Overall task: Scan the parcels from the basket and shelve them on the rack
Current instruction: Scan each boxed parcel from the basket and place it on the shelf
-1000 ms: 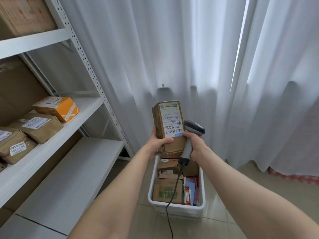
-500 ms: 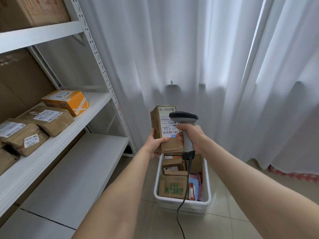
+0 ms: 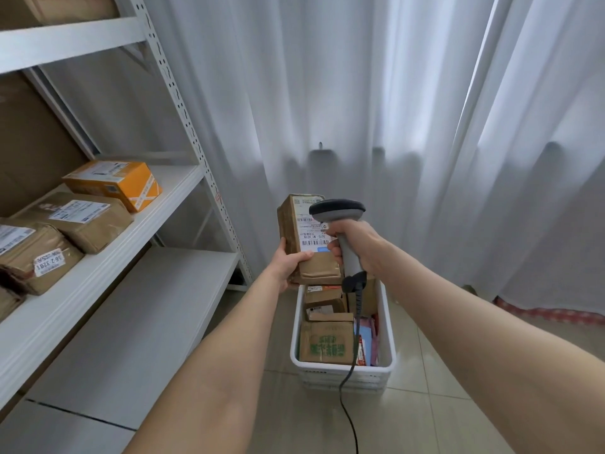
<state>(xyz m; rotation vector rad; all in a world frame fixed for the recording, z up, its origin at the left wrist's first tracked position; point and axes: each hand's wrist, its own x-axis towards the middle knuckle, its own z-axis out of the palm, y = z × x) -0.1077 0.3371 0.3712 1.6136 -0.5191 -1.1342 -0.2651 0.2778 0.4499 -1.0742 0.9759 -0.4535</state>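
two hands are raised in front of us; our left hand grips the lower end of a brown parcel, held upright with its label facing us; our right hand curls round the handle of the scanner, its head just over the label; below both hands sits the white basket holding more parcels; the rack stands left of our left hand.

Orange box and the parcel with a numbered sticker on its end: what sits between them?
A brown parcel with a white label, shown in the head view.
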